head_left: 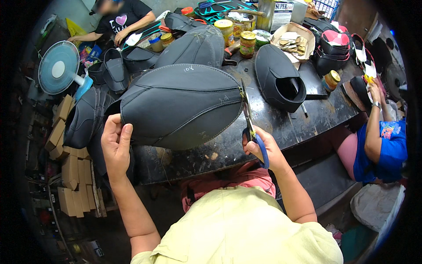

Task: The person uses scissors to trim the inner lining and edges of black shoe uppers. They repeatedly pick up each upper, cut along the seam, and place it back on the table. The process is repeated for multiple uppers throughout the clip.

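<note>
A black stitched shoe upper (180,105) is held up over the dark work table, with light pencil marks on it. My left hand (116,147) pinches its left end between thumb and curled fingers. Around the handles of a pair of blue-handled scissors (262,152) closes my right hand (273,153). The scissor blades point away from me and lie along the upper's right end, beside short yellowish threads there. Whether the blades touch the threads I cannot tell. Behind, another black upper (193,46) is partly covered by the held one.
A black shoe upper (277,72) lies on the table (228,152) at right. Several glue jars (247,44) and a box of tan pieces (293,39) stand farther back. A fan (58,68) is at left. One person (127,20) sits across, another (380,141) works at right.
</note>
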`<state>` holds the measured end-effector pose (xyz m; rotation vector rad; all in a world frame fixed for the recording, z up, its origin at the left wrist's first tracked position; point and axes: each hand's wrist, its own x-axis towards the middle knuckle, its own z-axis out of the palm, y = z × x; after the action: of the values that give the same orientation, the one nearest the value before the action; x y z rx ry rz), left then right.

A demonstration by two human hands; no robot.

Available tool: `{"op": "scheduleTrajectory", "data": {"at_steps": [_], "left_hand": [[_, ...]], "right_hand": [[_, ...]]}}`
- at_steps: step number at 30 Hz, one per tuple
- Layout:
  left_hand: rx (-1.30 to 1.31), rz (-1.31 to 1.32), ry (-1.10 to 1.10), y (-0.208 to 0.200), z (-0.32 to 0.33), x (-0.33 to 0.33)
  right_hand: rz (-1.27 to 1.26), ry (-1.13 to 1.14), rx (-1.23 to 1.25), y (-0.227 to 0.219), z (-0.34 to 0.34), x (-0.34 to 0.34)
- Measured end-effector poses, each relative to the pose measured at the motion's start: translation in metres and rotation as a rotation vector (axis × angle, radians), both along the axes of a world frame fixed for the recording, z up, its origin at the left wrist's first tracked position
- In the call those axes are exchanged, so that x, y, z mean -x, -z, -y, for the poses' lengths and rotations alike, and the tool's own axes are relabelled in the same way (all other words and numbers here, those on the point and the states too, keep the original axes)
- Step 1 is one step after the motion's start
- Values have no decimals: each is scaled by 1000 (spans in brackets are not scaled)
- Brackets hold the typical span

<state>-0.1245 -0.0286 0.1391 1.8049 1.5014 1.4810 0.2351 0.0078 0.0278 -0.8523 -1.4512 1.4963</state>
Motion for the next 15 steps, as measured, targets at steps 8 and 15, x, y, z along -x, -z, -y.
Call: {"op": "scheduleTrajectory", "data": {"at_steps": [8,15], "left_hand": [[-2,24,-14,-3,3,1],[-42,-78,-7,-24,0,0]], "right_hand": [[-25,83,156,-4,13,3],[167,204,-64,-10,4,-27]]}}
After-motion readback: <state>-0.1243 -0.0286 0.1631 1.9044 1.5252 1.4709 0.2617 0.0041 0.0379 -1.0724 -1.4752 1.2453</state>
